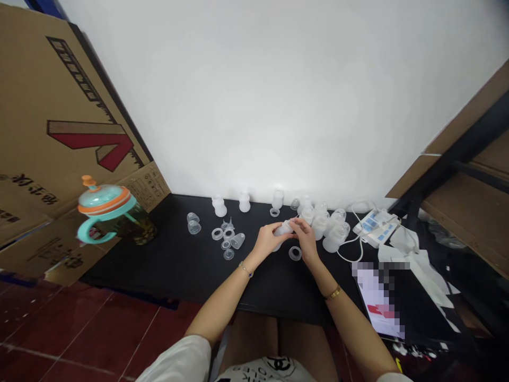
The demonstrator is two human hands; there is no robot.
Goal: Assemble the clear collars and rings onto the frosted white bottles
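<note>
The left hand (pixel 267 239) and right hand (pixel 305 239) grasp a light, smooth plastic bottle part (pixel 283 228) by its sides, near a clear ring (pixel 295 253).

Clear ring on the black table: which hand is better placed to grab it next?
Probably the right hand: the clear ring lies just below it, closer than the left hand. Both hands are on the translucent bottle part, so the right would first have to let go.
</note>
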